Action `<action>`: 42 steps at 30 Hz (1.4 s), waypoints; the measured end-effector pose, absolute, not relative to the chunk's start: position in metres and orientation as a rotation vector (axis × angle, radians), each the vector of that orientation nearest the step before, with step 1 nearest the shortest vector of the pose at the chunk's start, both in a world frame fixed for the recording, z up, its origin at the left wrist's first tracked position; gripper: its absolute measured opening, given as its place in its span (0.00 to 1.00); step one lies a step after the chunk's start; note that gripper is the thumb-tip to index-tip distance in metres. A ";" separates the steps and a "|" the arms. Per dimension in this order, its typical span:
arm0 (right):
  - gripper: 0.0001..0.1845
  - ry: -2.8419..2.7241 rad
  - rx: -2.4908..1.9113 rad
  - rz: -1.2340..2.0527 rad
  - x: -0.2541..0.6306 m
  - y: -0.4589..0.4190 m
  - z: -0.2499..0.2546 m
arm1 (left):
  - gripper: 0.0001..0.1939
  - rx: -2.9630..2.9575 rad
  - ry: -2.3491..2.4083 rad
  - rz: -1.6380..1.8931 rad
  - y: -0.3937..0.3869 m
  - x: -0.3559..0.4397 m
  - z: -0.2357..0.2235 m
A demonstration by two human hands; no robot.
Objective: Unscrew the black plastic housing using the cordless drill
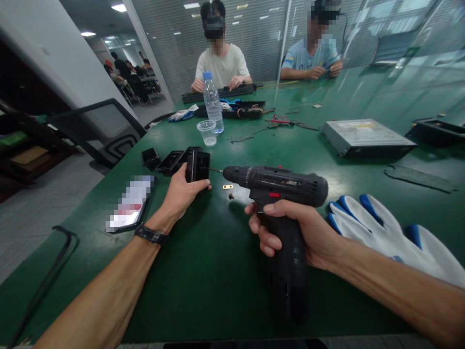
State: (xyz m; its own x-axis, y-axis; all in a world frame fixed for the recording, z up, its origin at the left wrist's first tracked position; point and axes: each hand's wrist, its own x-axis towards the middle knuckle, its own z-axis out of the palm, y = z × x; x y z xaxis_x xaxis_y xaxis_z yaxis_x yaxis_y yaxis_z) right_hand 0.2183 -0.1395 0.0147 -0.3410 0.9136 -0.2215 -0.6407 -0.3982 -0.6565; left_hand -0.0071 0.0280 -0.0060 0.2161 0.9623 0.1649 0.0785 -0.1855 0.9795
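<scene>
My right hand is wrapped around the handle of a black cordless drill, which points left. A thin bit extends from its chuck to a black plastic housing; whether the tip sits in a screw I cannot tell. Holding that housing upright on the table is my left hand, with a dark strap on the wrist. Just below the bit lie a small brass-coloured plate with two holes and a few tiny dark screws. More black plastic pieces lie behind my left hand.
A phone lies left of my left forearm, white-blue gloves by my right arm. Farther back stand a plastic cup, a water bottle and a grey metal drive. Two people sit across the green table.
</scene>
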 end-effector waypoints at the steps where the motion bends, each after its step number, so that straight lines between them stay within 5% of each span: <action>1: 0.12 -0.575 -0.698 1.896 0.218 -0.139 0.015 | 0.29 1.497 1.034 1.129 0.028 -0.007 -0.006; 42: 0.07 -0.488 -0.681 1.945 0.219 -0.139 0.012 | 0.28 1.487 1.058 1.129 0.027 -0.007 -0.007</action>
State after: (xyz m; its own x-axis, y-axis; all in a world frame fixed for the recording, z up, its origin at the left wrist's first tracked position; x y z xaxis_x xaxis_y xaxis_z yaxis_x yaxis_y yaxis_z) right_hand 0.2185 -0.1391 0.0124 -0.3630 0.8969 -0.2524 -0.6714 -0.4396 -0.5966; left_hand -0.0068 0.0274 -0.0067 0.1975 0.9689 0.1489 0.0859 -0.1684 0.9820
